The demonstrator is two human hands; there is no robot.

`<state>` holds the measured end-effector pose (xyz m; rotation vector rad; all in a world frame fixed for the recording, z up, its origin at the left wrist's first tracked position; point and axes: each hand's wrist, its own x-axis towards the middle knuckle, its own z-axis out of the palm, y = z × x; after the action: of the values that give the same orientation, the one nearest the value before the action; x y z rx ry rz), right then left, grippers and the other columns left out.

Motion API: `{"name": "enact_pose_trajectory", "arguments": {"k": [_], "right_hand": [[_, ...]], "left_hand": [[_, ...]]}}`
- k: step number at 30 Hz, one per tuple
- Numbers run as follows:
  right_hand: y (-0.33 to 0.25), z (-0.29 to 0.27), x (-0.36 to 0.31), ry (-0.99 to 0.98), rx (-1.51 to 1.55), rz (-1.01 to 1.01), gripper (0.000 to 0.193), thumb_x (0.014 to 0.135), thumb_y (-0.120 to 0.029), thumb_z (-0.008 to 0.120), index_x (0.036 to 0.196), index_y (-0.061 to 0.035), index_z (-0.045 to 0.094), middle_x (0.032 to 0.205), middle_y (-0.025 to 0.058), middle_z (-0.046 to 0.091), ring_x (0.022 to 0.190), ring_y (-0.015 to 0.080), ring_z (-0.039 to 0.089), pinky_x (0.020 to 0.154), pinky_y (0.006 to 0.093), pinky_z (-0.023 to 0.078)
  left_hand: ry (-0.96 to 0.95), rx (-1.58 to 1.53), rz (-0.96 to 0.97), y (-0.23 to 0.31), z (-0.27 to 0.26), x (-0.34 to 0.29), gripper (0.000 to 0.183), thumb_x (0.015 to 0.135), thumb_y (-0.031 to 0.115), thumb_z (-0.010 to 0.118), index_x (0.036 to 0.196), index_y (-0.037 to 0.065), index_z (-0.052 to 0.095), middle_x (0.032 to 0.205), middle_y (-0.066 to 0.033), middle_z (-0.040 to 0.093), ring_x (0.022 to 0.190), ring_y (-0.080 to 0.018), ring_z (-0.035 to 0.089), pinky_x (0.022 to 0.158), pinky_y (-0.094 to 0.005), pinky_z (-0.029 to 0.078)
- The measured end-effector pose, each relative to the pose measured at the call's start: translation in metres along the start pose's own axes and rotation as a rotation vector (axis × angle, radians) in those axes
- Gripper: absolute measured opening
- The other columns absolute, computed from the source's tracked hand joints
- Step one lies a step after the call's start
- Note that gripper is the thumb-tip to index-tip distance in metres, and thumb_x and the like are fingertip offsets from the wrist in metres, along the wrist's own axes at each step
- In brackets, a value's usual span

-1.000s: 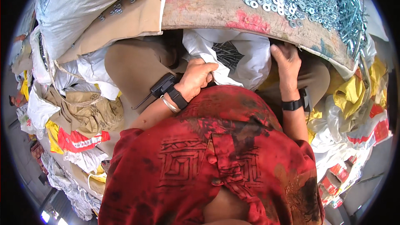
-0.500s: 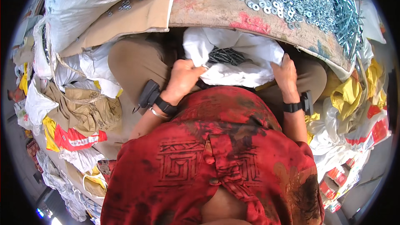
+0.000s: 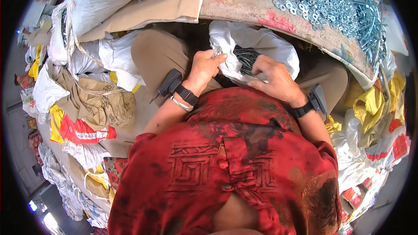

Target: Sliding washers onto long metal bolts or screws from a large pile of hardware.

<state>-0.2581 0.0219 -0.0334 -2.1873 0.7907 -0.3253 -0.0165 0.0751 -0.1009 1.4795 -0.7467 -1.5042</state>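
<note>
A white woven sack [image 3: 284, 48] sits open-mouthed between my knees, with dark grey screws or nails [image 3: 247, 57] inside it. My left hand [image 3: 203, 70] is closed on the sack's left rim, its thumb pointing toward the opening. A small silvery bit shows by its fingers, too small to name. Over the near right part of the mouth, my right hand [image 3: 278, 80] has bent fingers above the contents. Its thumb lies apart from the fingers near the front rim, and I see nothing held between them.
Beyond the sack, a stained board [image 3: 235, 6] bears a heap of metal washers [image 3: 300, 4] and long bolts [image 3: 365, 26]. A full white sack [image 3: 113, 0] rests on cardboard [image 3: 143, 19] at far left. Crumpled bags [image 3: 93, 104] lie on both sides.
My right hand has let go of the sack's right rim and moved left over its mouth. The left hand stays on the rim. The whole view has shifted slightly.
</note>
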Motion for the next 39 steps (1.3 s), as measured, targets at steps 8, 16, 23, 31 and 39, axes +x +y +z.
{"name": "enact_pose_trajectory", "arguments": {"k": [8,16,23,31,39], "right_hand": [[0.004,-0.001,-0.002,-0.115,-0.751,-0.055,0.032,0.076,-0.015,0.067,0.103,-0.0018,0.058,0.104,0.0146,0.055,0.108,0.0358,0.052,0.094,0.046,0.042],[0.071,0.04,-0.028,-0.06,-0.977,0.098,0.037,0.079,-0.015,0.06,0.114,-0.0024,0.058,0.111,0.0155,0.059,0.11,0.0341,0.053,0.102,0.0486,0.036],[0.031,0.027,-0.039,0.323,-0.894,-0.092,0.018,0.07,0.0,0.053,0.088,-0.0028,0.048,0.089,0.0172,0.053,0.088,0.0387,0.052,0.08,0.0475,0.041],[0.046,0.01,-0.07,-0.392,-0.566,0.152,0.012,0.074,-0.013,0.065,0.077,-0.004,0.057,0.077,0.013,0.051,0.078,0.0332,0.057,0.072,0.0451,0.044],[0.049,0.038,0.013,-0.413,-0.628,0.085,0.015,0.077,-0.016,0.064,0.084,-0.0035,0.059,0.08,0.0143,0.054,0.079,0.0329,0.059,0.071,0.045,0.046]], "left_hand": [[0.045,-0.494,-0.201,0.035,-0.002,-0.01,0.02,0.095,0.029,0.065,0.09,0.011,0.058,0.065,-0.0013,0.052,0.046,-0.0083,0.039,0.038,-0.0209,0.025],[0.016,-0.75,-0.093,0.02,0.044,-0.022,0.019,0.092,0.027,0.066,0.087,0.008,0.061,0.066,-0.0043,0.057,0.047,-0.0117,0.049,0.034,-0.0242,0.032],[0.101,-0.34,0.038,0.008,0.008,-0.04,0.028,0.086,0.023,0.067,0.066,0.007,0.055,0.051,-0.0069,0.051,0.038,-0.0142,0.045,0.035,-0.0314,0.026],[0.323,1.297,0.676,-0.028,0.033,-0.02,0.012,0.058,0.009,0.07,0.066,0.0,0.071,0.066,-0.0205,0.068,0.064,-0.035,0.07,0.058,-0.0469,0.053],[0.216,1.34,1.001,-0.036,0.05,-0.015,0.015,0.057,0.014,0.07,0.062,0.0,0.069,0.061,-0.0207,0.065,0.058,-0.0327,0.068,0.052,-0.0441,0.051]]}}
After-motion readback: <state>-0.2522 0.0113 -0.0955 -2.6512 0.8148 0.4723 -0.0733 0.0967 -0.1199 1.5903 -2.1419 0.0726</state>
